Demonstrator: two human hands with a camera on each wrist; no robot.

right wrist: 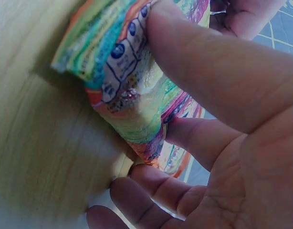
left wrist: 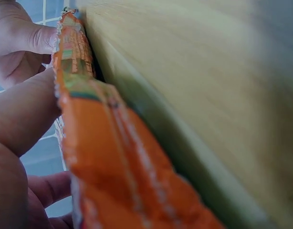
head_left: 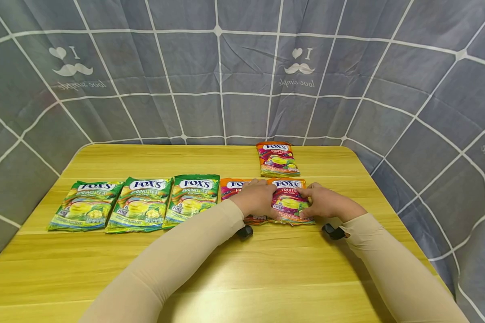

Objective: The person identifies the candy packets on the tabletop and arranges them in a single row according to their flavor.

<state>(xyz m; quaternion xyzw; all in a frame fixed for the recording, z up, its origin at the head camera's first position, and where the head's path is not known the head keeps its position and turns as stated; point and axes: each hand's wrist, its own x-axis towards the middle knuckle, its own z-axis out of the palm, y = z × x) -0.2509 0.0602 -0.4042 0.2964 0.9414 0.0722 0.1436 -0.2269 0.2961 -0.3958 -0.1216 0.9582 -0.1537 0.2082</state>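
Observation:
An orange and purple Fox's Fruits candy bag (head_left: 288,202) lies face up on the table between both hands. My right hand (head_left: 329,201) grips its right edge; in the right wrist view the thumb (right wrist: 204,67) lies on the bag's front and the forefinger touches its side. From the left, my left hand (head_left: 259,198) holds the same bag near its left edge, reaching over a second Fruits bag (head_left: 231,188) that it partly hides. The orange wrapper (left wrist: 108,152) fills the middle of the left wrist view, with the left thumb (left wrist: 27,109) against it.
Three green Fox's Spring Tea bags (head_left: 86,206), (head_left: 140,204), (head_left: 194,197) lie in a row to the left. Another Fruits bag (head_left: 278,159) lies near the wooden table's (head_left: 266,269) back edge. A grey checked curtain (head_left: 246,67) hangs behind and beside the table.

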